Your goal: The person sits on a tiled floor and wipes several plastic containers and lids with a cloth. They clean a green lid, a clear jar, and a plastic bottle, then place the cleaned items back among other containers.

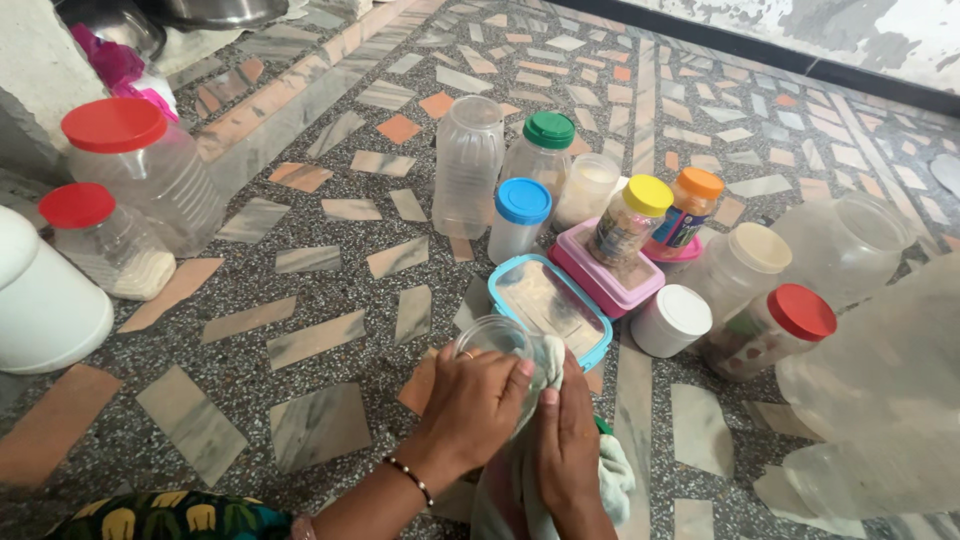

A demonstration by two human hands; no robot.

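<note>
Left hand (478, 398) is wrapped around a small clear jar (497, 338), fingers curled over its side so it sits tipped with the mouth pointing away from the person. Right hand (566, 435) is bunched around a pale cloth (610, 470), thumb and fingers pinching a wad of it right at the jar's rim. So both hands are closed on something, neither one spread.

If you're wiping a jar like this, I'd say keep the holding hand firm near the base and twist the jar against the cloth instead of just dabbing, otherwise the inside corners stay damp.

Using the jar as the reference: touching or nearly touching its far side is a rectangular box with a blue rim (549, 306), and a pink box (603, 275) is just past that. Further out stands a cluster of bottles, one with a blue lid (521, 218), one green-capped (543, 150), one yellow-capped (630, 218). A white tub (671, 320) and a red-lidded jar (772, 330) lie off to the right. Well off to the left are two more red-lidded jars (135, 175).

Everything sits on a speckled stone floor (300, 330) inlaid with marble chips, with a dark skirting along the far wall.
</note>
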